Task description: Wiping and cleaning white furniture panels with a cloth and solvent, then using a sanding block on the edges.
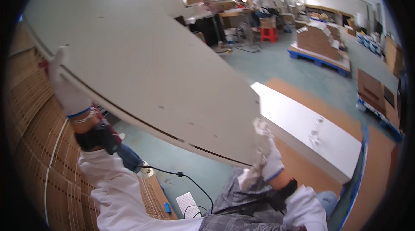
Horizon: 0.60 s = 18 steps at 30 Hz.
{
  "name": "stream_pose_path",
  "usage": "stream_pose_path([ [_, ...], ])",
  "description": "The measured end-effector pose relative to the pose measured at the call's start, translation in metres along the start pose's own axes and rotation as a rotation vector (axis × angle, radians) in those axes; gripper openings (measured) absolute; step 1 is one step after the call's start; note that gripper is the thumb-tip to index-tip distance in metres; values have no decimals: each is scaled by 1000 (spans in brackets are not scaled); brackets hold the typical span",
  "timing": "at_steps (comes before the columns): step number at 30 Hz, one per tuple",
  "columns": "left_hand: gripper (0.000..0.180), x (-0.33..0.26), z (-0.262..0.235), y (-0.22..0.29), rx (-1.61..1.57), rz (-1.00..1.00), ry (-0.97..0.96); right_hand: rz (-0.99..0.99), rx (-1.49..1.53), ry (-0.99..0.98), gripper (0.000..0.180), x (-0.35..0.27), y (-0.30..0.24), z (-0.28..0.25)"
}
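A stack of large pale grey cardboard sheets [142,62] is lifted and tilted, filling the upper left of the view. My left hand [65,88], in a white glove, grips the sheets' left edge. My right hand [267,151], also gloved in white, holds the lower right edge near the corner. Both arms wear white sleeves with dark wrist straps. A thin dark gap shows between the sheets along the near edge.
Tall stacks of brown corrugated cardboard [30,101] stand at my left. A white sheet stack [311,127] lies at right. Blue pallets with cardboard [320,45] stand farther off. A person [263,4] sits at a distant desk by a red stool [269,34].
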<state>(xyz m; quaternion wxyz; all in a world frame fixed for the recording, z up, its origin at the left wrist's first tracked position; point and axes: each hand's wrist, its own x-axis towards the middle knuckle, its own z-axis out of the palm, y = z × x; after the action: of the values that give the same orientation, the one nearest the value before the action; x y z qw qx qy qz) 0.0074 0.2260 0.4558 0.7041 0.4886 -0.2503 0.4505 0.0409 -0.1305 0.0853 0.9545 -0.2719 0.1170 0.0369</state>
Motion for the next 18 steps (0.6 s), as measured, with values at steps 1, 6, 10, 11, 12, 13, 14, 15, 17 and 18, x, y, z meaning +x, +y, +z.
stream_pose_path([
  [1,27,10,-7,1,1,-38,-22,-4,12,-4,31,4,2,7],
  [6,35,-23,-30,-18,511,328,-151,63,20,-113,27,12,14,57],
  [10,36,-84,-31,-47,501,-30,-103,32,-43,-134,30,22,24,81],
  [11,35,-97,-32,-51,379,-213,-35,42,-76,-141,31,18,23,88],
  [12,33,-102,-46,-64,206,-396,-98,42,-106,-143,32,14,18,95],
  [13,32,-104,-57,-76,43,-570,-149,123,-65,-149,34,17,20,99],
  [14,32,-122,-44,-90,340,-430,-125,198,-28,-150,35,22,20,102],
  [15,32,-124,-40,-97,322,-461,-158,155,-13,-193,37,26,20,106],
  [17,33,-120,-29,-102,212,-618,-84,112,-2,-247,39,32,20,120],
  [18,37,-121,-14,-107,210,-593,35,118,-7,-268,39,35,19,130],
])
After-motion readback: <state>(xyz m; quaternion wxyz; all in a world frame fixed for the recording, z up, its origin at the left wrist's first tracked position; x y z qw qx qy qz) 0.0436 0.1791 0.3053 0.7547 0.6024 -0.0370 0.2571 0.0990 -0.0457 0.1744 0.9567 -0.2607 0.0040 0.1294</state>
